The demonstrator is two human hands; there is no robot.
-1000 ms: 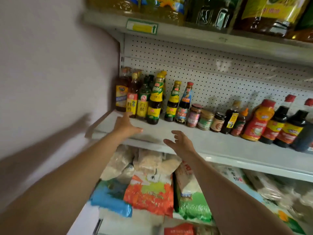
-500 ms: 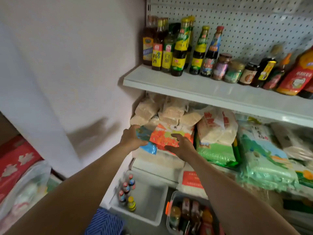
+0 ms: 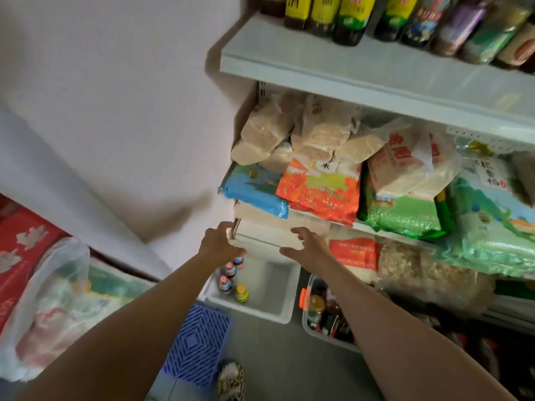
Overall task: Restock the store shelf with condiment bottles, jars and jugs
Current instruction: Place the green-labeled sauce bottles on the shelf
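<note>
A white bin on the floor holds several small condiment bottles at its left side. To its right, a clear bin with an orange latch is packed with jars and bottles. My left hand and my right hand hang above the white bin with loose fingers, both holding nothing. The upper white shelf carries a row of sauce bottles and jars along its back.
Rice and grain bags fill the middle shelf. A white wall stands on the left. A blue lattice crate lies on the floor by the white bin, with a plastic bag and red packaging to the left.
My view has dropped from the condiment shelf to the floor bins. Both hands have come down from the shelf edge to above the white bin, still holding nothing.
</note>
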